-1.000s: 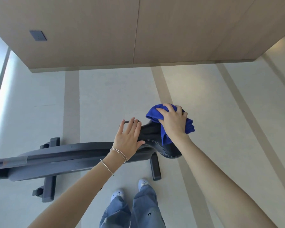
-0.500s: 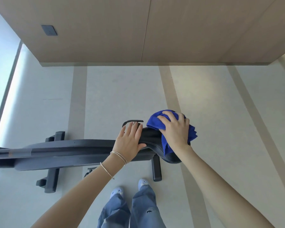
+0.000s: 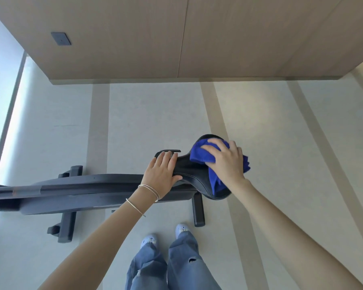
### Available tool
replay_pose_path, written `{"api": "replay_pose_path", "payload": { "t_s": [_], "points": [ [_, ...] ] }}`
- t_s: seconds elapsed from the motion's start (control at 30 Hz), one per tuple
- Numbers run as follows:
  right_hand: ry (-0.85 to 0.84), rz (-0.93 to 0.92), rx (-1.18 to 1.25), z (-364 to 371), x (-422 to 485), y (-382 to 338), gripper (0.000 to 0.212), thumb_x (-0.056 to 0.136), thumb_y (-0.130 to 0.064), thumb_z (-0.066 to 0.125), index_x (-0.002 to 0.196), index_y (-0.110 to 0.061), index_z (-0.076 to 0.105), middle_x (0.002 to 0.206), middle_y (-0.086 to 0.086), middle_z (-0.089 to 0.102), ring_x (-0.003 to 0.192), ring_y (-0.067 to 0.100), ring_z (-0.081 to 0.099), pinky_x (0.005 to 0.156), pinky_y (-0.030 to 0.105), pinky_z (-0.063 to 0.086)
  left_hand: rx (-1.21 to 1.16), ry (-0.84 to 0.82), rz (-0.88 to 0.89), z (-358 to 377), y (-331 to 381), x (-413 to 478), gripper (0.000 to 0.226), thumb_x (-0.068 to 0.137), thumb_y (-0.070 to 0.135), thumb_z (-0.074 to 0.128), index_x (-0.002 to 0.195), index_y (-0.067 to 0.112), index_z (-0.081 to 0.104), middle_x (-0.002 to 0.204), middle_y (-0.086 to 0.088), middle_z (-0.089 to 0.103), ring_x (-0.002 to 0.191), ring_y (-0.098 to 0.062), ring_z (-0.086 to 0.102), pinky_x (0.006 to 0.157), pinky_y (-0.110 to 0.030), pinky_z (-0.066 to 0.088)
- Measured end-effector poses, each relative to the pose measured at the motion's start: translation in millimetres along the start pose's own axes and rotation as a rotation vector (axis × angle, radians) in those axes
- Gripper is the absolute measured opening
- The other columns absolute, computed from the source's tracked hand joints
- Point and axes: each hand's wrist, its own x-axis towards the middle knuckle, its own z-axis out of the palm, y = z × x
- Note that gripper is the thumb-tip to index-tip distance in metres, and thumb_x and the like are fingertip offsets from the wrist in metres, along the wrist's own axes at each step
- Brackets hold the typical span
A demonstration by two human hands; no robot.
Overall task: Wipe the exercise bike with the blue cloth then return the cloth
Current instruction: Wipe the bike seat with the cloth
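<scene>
The dark grey exercise bike [image 3: 76,191] stretches from the left edge to the middle of the view, seen from above. Its black saddle [image 3: 194,174] is at the right end. My right hand [image 3: 228,162] presses the bunched blue cloth [image 3: 203,155] onto the wide rear part of the saddle. My left hand [image 3: 162,174] lies flat on the narrow nose of the saddle, fingers together, holding it steady. Part of the cloth hangs down over the near side of the saddle.
A wood-panelled wall [image 3: 176,36] with a small dark switch plate [image 3: 60,38] stands just beyond the bike. The bike's floor stabiliser bars [image 3: 66,225] stick out toward my feet [image 3: 166,235]. Pale striped floor lies all around, with a bright window strip at the left.
My right hand has slid the cloth a little to the right and further back over the saddle. The left hand has stayed on the saddle nose.
</scene>
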Motion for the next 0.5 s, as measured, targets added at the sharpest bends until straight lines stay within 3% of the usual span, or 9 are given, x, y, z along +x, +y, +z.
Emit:
{"api": "replay_pose_path", "payload": {
  "t_s": [0.1,0.2,0.4,0.5],
  "points": [
    [-0.1,0.109,0.02,3.4,32.0,-2.4,0.037,0.082,-0.03,0.063,0.118,-0.031,0.058,0.132,-0.007,0.052,0.102,0.036,0.049,0.081,0.042,0.041,0.0,0.0,-0.005,1.6,-0.1,0.4,0.071,0.094,0.051,0.038,0.146,0.008,0.019,0.147,-0.01,0.035,0.138,-0.027,0.03,0.11,-0.038,0.029],
    [-0.097,0.127,-0.024,5.6,27.2,-4.4,0.042,0.084,-0.031,0.063,0.124,-0.03,0.053,0.137,-0.004,0.047,0.105,0.038,0.047,0.085,0.046,0.042,-0.032,-0.003,-0.006,3.2,-0.8,0.8,0.07,0.094,0.051,0.039,0.146,0.01,0.019,0.147,-0.007,0.035,0.137,-0.024,0.029,0.109,-0.035,0.03],
    [0.107,0.113,0.022,6.0,-52.2,14.1,0.052,0.064,-0.017,0.08,0.113,-0.022,0.064,0.124,0.005,0.061,0.091,0.038,0.058,0.07,0.043,0.052,-0.093,0.016,0.013,3.9,-2.4,0.9,0.067,0.093,0.048,0.042,0.144,0.007,0.025,0.142,-0.011,0.041,0.132,-0.029,0.037,0.102,-0.039,0.038],
    [0.198,0.117,0.072,13.1,-103.6,21.7,0.052,0.062,-0.009,0.08,0.11,-0.019,0.066,0.12,0.006,0.063,0.091,0.035,0.057,0.072,0.043,0.053,-0.079,0.016,0.016,6.3,-2.9,0.3,0.069,0.093,0.049,0.041,0.145,0.007,0.023,0.142,-0.011,0.04,0.13,-0.028,0.038,0.102,-0.038,0.039]
  ]
}}
